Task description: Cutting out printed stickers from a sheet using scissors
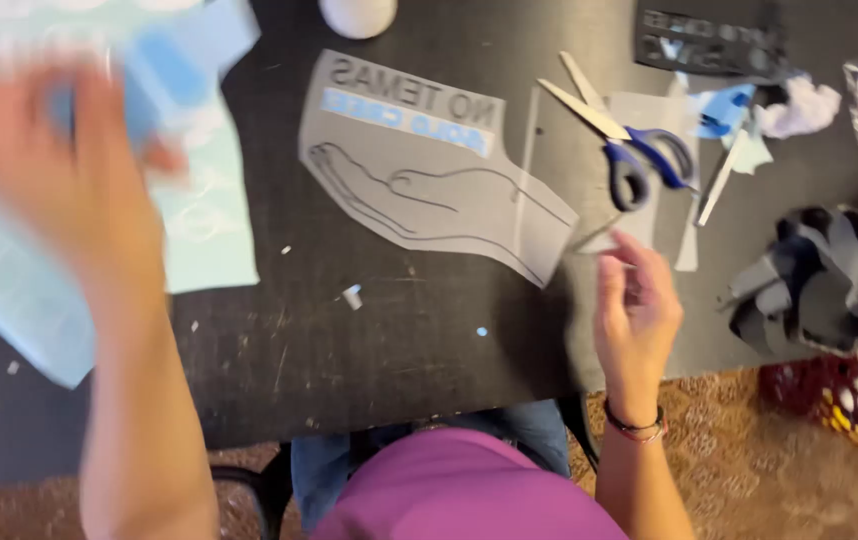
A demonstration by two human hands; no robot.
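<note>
A person in a purple top sits at the near edge of a dark surface point(389, 340), both hands over scattered craft cuttings. The left hand point(69, 180), blurred in motion, has its grip closed on a light blue sheet point(174, 60) near the far left corner, above a larger pale sheet point(214, 230) that overhangs the left edge. The blue sheet looks thin, light and floppy; it would probably crease or tear if pinched hard, and seems best taken at an edge between thumb and fingertips. The right hand point(634, 300), a beaded band at the wrist, hovers near the near edge with fingers curled loosely; whether anything sits between them cannot be told. Just beyond it lies a grey cut-out point(429, 170) bearing a drawn hand outline and a blue strip, flat mid-surface. Blue-handled scissors point(629, 150) rest toward the far right, with crumpled dark scraps point(809, 280) by the right edge.
</note>
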